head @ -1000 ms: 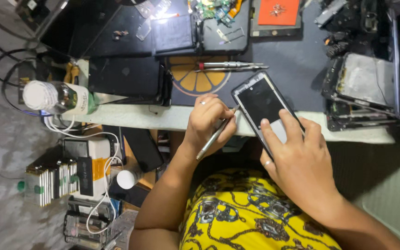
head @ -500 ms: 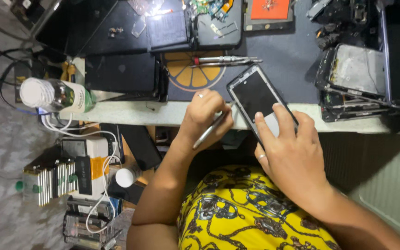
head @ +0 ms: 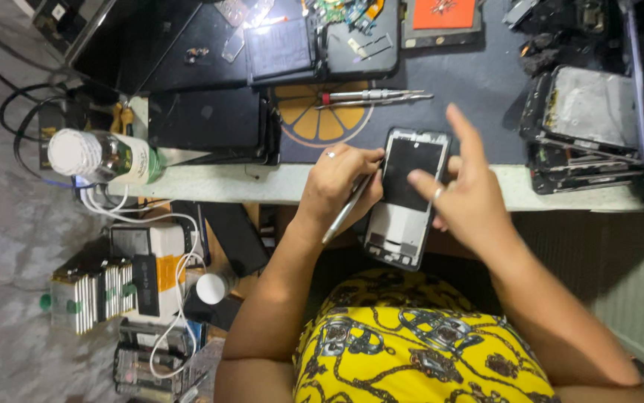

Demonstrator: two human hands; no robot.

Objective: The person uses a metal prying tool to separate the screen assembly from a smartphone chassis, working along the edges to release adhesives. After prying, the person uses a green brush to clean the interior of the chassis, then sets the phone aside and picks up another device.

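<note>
Black-screened, the opened phone (head: 404,195) hangs off the counter (head: 217,183) edge, propped by the right hand (head: 465,200), whose grip is spread. Pinching a slim metal tool (head: 344,213), the left hand (head: 337,183) touches its side. With so loose a hold, a hard pry could tip the phone toward the lap.

A dark workbench mat (head: 478,89) bears a screwdriver (head: 370,95) and dismantled phones (head: 586,123).

Bare-armed person in a yellow garment printed with dark chain patterns, a ring on each of the hands.
</note>
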